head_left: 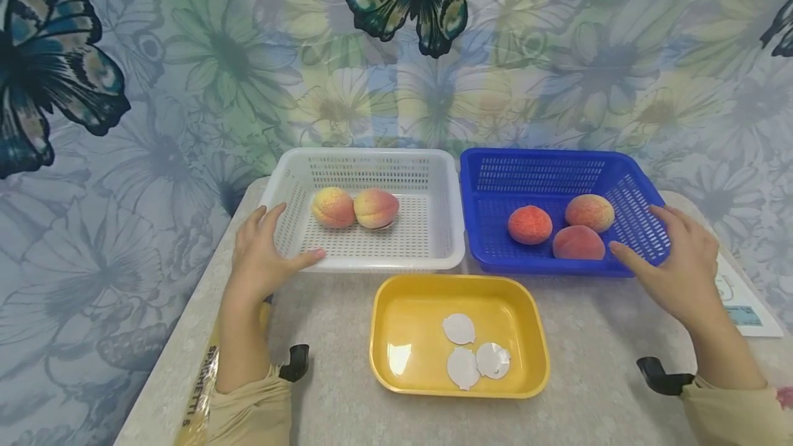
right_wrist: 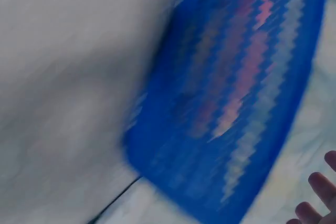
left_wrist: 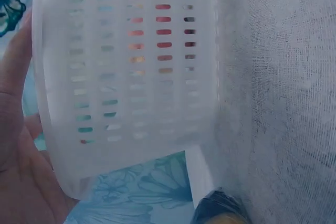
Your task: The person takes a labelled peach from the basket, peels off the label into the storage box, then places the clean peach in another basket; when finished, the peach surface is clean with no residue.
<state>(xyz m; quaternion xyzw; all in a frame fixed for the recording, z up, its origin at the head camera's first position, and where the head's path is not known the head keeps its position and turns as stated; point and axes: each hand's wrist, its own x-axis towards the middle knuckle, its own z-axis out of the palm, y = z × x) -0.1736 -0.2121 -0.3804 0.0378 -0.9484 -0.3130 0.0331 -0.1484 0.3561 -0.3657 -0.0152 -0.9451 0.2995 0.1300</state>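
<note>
My left hand (head_left: 263, 253) is at the near left corner of a white plastic basket (head_left: 384, 265), fingers spread along its side and thumb over the front rim. In the left wrist view the palm lies right at the basket's corner. Two yellow-pink peaches (head_left: 333, 208) sit side by side inside. My right hand (head_left: 681, 267) is spread at the near right corner of a blue basket (head_left: 526, 266), thumb near the front rim. Three fruits lie in that basket: a small orange-red one (head_left: 529, 225), a mottled yellow-orange one (head_left: 590, 213) and a smooth pink peach (head_left: 579, 242).
A yellow tray (head_left: 409, 315) holding three white paper-like discs (head_left: 463, 367) stands in front of the baskets. A spaghetti packet (head_left: 201, 384) lies beside my left forearm. At the right, a white printed sheet (head_left: 746, 301) lies behind my right wrist. A patterned curtain (head_left: 434, 102) hangs behind.
</note>
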